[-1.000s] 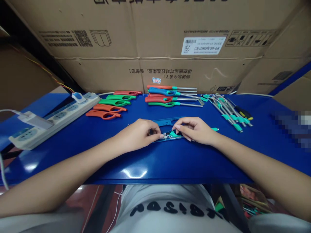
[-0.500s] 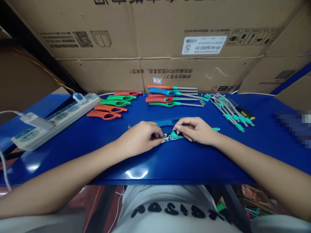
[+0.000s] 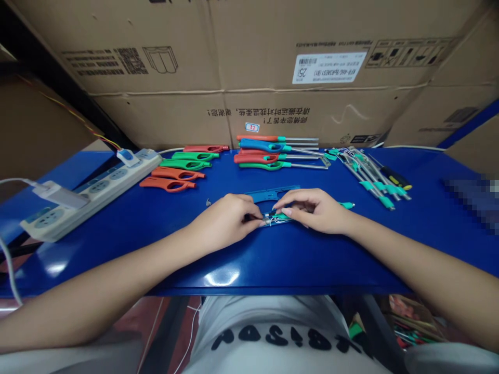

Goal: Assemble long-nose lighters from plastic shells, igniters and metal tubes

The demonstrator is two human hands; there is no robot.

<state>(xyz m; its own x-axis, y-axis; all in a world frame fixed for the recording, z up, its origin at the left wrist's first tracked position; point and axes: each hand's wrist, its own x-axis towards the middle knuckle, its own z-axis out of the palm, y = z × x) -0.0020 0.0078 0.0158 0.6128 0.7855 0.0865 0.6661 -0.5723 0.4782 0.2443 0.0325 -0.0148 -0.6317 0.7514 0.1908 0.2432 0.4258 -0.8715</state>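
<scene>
At the middle of the blue table, my left hand (image 3: 234,218) is closed on the left end of a long-nosed lighter's open body (image 3: 277,222), thumb and fingers pinched together. Inside it I see white wires and a green trigger (image 3: 280,216). My right hand (image 3: 314,210) has its thumb and forefinger at that trigger and covers the body's right side. The green-tipped end of the lighter's rod (image 3: 346,205) sticks out beyond my right hand. Behind both hands lies a blue lighter half shell (image 3: 268,195), partly covered by my right fingers.
Several red, green and orange half shells (image 3: 167,185) lie at left, beside a white power strip (image 3: 95,187). Several assembled lighters (image 3: 261,157) lie at the back. To the right are metal rods with wires (image 3: 368,176) and a screwdriver (image 3: 393,177). Small screws (image 3: 208,202) lie near my left hand.
My right thumb and forefinger have shifted slightly left over the green trigger. My left hand keeps its hold on the lighter body.
</scene>
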